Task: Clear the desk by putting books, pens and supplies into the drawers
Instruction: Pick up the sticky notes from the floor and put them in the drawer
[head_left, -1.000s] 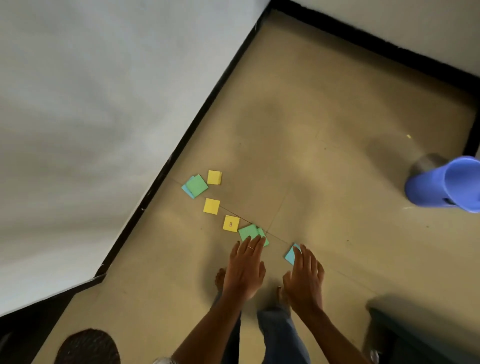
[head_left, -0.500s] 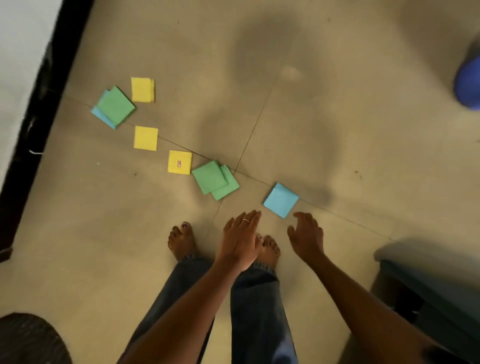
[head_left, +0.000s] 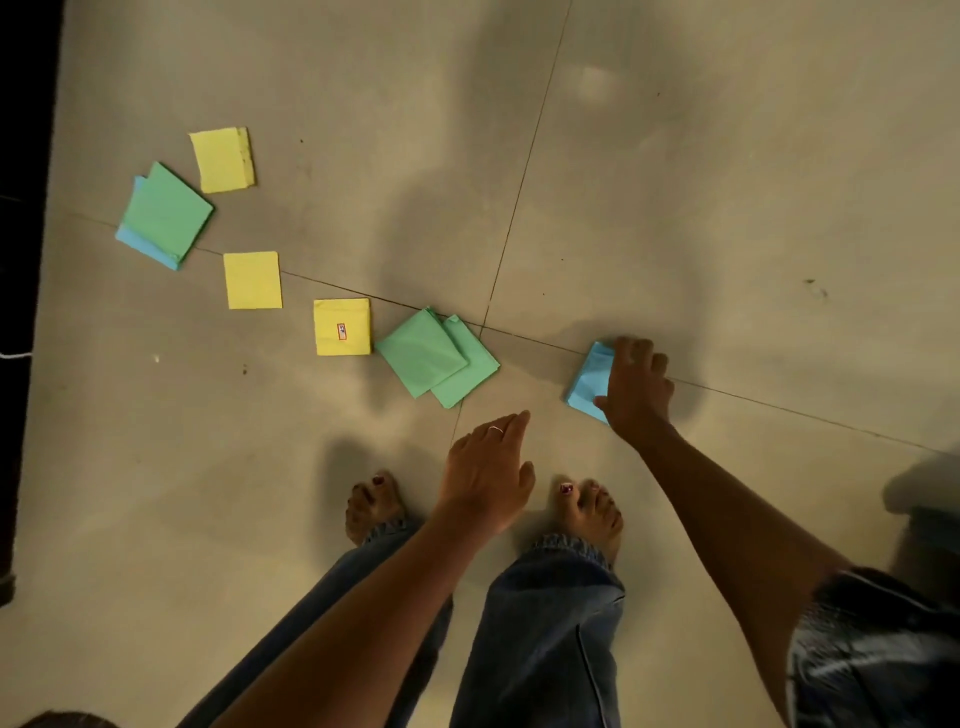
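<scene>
Fingers of the right hand (head_left: 636, 387) curl over a blue sticky-note pad (head_left: 589, 382) on the floor (head_left: 675, 218); pinch both edges before lifting. Green pads (head_left: 434, 356) lie beside; left hand (head_left: 488, 475) hovers open.

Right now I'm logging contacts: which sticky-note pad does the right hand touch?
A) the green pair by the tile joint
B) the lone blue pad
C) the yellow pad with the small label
B: the right hand grips the lone blue pad.
</scene>
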